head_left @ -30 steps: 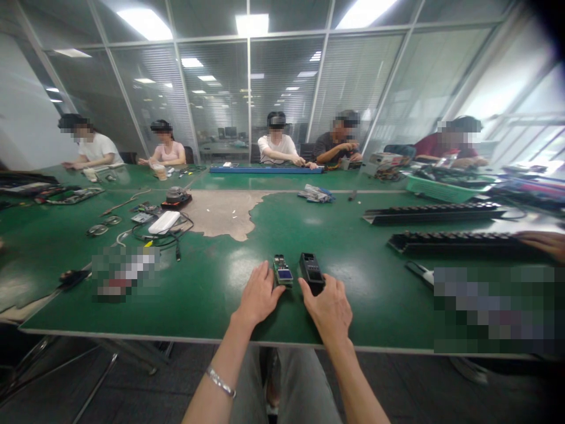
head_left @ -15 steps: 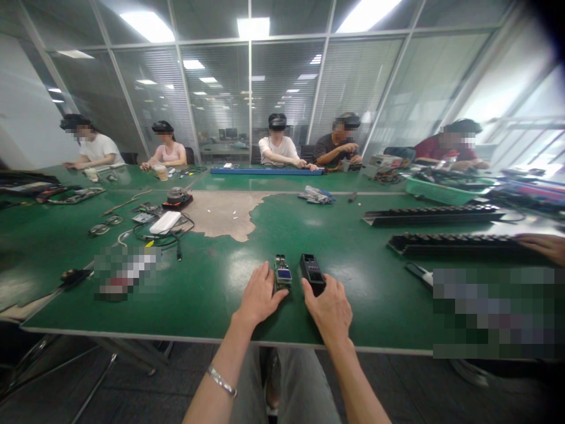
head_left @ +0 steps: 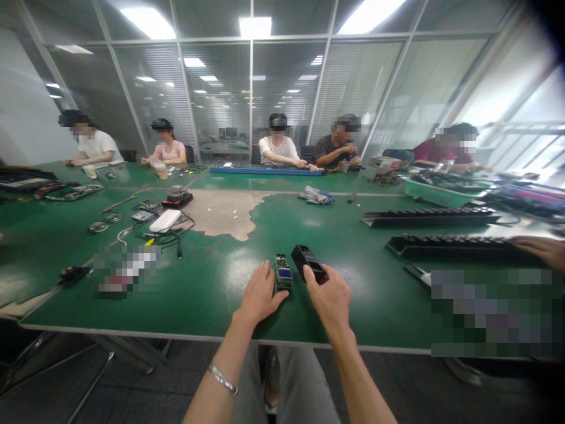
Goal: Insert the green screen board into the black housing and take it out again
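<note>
My right hand [head_left: 329,297] grips a small black casing [head_left: 308,261] and holds it tilted, its far end lifted off the green table [head_left: 212,288]. Beside it lies a small circuit board with a blue screen [head_left: 283,272]. My left hand [head_left: 259,294] rests on the table with its fingers lying flat and its thumb touching the near end of that board.
A white device with black cables [head_left: 165,222] lies at the left. Two long black power strips [head_left: 445,242] lie at the right, where another person's hand [head_left: 541,248] rests. Several people sit at the far side. A worn bare patch [head_left: 223,213] marks the table's middle.
My right hand has lifted the black casing off the table and swung its far end to the left. My left hand has stayed by the board.
</note>
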Motion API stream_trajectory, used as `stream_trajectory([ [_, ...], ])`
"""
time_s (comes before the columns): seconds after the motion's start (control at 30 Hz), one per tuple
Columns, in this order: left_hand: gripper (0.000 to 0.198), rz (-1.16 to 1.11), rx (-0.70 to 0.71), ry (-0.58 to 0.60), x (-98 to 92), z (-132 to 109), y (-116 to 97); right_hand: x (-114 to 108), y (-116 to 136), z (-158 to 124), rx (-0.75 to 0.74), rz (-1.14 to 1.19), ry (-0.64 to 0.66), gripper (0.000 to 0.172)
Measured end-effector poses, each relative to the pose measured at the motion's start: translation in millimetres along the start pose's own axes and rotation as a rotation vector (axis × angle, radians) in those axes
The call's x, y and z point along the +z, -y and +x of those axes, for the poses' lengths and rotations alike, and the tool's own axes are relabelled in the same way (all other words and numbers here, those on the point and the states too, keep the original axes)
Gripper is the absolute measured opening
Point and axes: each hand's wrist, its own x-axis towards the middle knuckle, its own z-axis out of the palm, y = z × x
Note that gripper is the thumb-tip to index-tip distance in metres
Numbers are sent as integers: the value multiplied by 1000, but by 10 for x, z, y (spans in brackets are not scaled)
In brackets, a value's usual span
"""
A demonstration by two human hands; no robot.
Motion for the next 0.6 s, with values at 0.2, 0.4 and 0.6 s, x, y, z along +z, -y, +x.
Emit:
stream_trajectory([
  [0.2,65,-18,3,-17,-6,-15,13,84,328,21,-47,18,59,46],
  [0.4,70,-40,3,-21,-23,-19,18,148,533,-58,-49,-70,98,44],
  [0.6,71,-66,-4,-8,-70,-21,-8,166,649,-154,-56,-127,131,40],
])
